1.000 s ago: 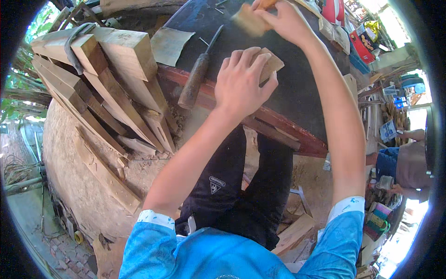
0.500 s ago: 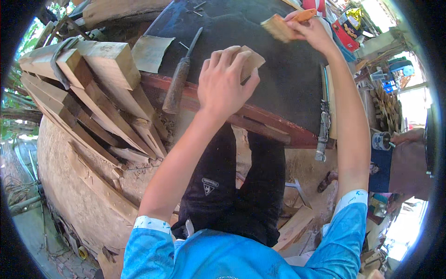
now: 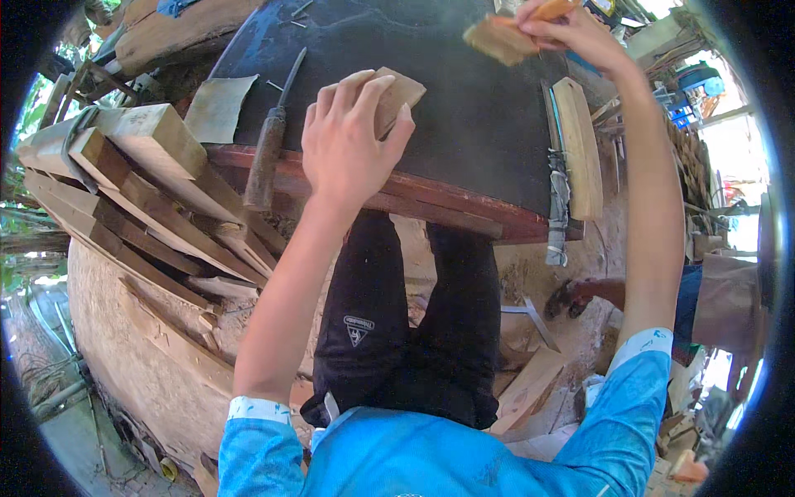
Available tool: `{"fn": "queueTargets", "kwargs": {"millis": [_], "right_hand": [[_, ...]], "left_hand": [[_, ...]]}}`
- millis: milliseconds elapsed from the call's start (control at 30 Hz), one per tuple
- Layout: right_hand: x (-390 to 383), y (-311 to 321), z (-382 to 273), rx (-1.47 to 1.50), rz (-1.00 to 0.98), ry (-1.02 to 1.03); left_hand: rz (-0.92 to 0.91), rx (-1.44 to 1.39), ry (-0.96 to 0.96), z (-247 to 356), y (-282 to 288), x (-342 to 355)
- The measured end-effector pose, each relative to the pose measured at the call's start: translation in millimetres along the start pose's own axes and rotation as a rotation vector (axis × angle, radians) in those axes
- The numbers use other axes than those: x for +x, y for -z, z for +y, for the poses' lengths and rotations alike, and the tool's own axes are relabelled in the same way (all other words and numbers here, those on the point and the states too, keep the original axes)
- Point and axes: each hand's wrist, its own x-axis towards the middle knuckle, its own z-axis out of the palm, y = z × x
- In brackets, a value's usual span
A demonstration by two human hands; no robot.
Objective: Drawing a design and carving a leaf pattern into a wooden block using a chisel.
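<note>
Over the dark tabletop (image 3: 480,124), my left hand (image 3: 352,137) is closed on a flat tan piece (image 3: 399,99) that looks like folded sandpaper. Its underside is hidden. At the upper right, my right hand (image 3: 567,29) grips the orange handle of a paintbrush (image 3: 501,41), its pale bristles pointing left above the dark surface. Some blur softens the bristles. A chisel (image 3: 267,157) with a worn wooden handle lies left of my left hand, its handle jutting past the red-brown table edge. Beyond it rests a tan sheet (image 3: 219,109), apparently sandpaper.
Several thick wooden beams (image 3: 157,137) lean in from the left. A wooden strip (image 3: 577,149) and a tape-wrapped rod (image 3: 558,199) run along the table's right side. Nails (image 3: 300,12) lie near the far edge. Another person's foot (image 3: 567,298) is at the right.
My right hand and the brush have moved up toward the top edge of the view. The whole view has shifted, so the table and my left hand appear farther left.
</note>
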Motion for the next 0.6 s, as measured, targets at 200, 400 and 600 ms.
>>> {"fn": "queueTargets", "kwargs": {"millis": [200, 400, 600], "right_hand": [[-37, 6, 11, 0.115, -0.411, -0.327], [-29, 16, 7, -0.187, 0.049, -0.082], [-32, 14, -2, -0.05, -0.225, -0.128]], "left_hand": [[-0.028, 0.008, 0.013, 1, 1, -1], [-0.042, 0.029, 0.016, 2, 2, -1], [-0.025, 0.034, 0.004, 2, 0, -2]]}}
